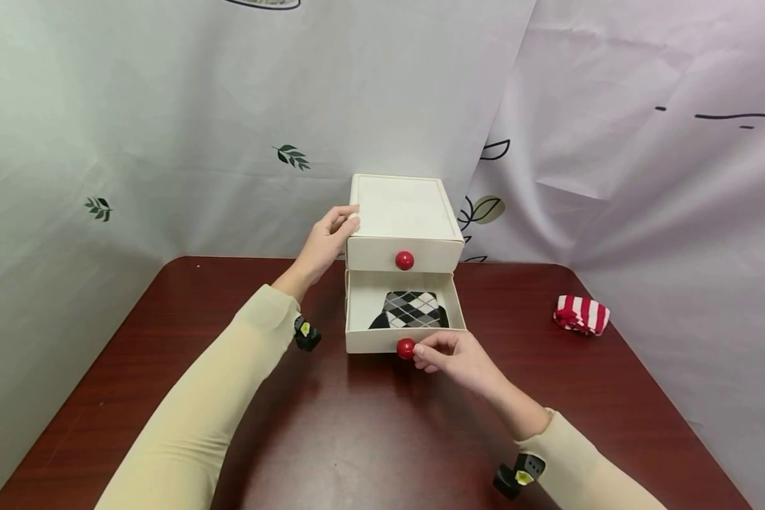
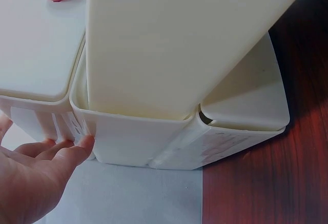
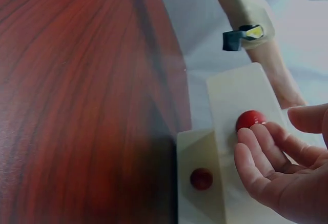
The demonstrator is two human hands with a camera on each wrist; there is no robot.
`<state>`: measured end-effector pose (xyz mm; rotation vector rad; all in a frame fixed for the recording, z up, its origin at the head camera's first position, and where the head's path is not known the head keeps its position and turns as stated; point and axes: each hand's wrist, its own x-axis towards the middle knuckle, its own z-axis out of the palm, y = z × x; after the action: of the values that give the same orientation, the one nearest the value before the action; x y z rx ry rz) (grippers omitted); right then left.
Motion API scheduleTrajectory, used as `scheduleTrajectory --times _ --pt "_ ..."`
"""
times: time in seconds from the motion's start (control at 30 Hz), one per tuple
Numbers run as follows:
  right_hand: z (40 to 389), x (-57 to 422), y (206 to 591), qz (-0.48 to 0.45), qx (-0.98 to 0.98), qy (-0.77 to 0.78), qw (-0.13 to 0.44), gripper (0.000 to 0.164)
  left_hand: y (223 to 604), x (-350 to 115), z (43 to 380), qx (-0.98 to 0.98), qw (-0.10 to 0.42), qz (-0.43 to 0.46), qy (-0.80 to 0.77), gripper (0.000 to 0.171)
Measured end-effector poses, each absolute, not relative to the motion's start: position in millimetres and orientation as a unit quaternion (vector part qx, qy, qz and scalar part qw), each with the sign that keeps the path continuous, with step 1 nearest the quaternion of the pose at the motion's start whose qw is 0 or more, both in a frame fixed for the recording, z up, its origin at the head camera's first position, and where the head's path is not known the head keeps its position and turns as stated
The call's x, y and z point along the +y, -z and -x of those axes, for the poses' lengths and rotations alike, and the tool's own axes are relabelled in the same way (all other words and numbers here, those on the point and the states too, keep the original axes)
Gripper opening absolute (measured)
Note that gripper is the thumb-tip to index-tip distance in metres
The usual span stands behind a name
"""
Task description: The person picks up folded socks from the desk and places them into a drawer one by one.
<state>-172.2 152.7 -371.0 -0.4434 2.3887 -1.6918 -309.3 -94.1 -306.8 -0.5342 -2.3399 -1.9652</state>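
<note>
A cream drawer cabinet (image 1: pixel 404 205) stands on the dark red-brown table, its middle drawer (image 1: pixel 371 342) pulled out. Inside lies a folded black, grey and white argyle sock (image 1: pixel 414 309). My left hand (image 1: pixel 326 241) rests against the cabinet's left side, and in the left wrist view its fingertips (image 2: pixel 86 143) touch the side wall by the top drawer. At the pulled-out drawer's red knob (image 1: pixel 405 348) is my right hand (image 1: pixel 455 358), fingertips right at the knob's edge. In the right wrist view the thumb (image 3: pixel 307 118) stands apart from the knob.
The top drawer's red knob (image 1: pixel 404 261) sits above, that drawer closed. A lower closed drawer (image 2: pixel 246 88) shows in the left wrist view. A rolled red-and-white striped sock (image 1: pixel 581 315) lies near the table's right edge. A pale printed curtain (image 1: pixel 242 106) hangs behind.
</note>
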Motion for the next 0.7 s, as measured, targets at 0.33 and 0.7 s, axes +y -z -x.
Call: scheduleTrajectory --times 0.33,0.7 --pt "174.3 149.9 388.1 0.130 0.812 0.558 0.107 0.028 306.8 -93.8 307.9 -0.756 0.021 0.171 0.632 0.044" --pt "180.7 142.5 392.2 0.122 0.799 0.576 0.119 0.033 306.3 -94.1 308.8 -0.752 0.017 0.172 0.636 0.044"
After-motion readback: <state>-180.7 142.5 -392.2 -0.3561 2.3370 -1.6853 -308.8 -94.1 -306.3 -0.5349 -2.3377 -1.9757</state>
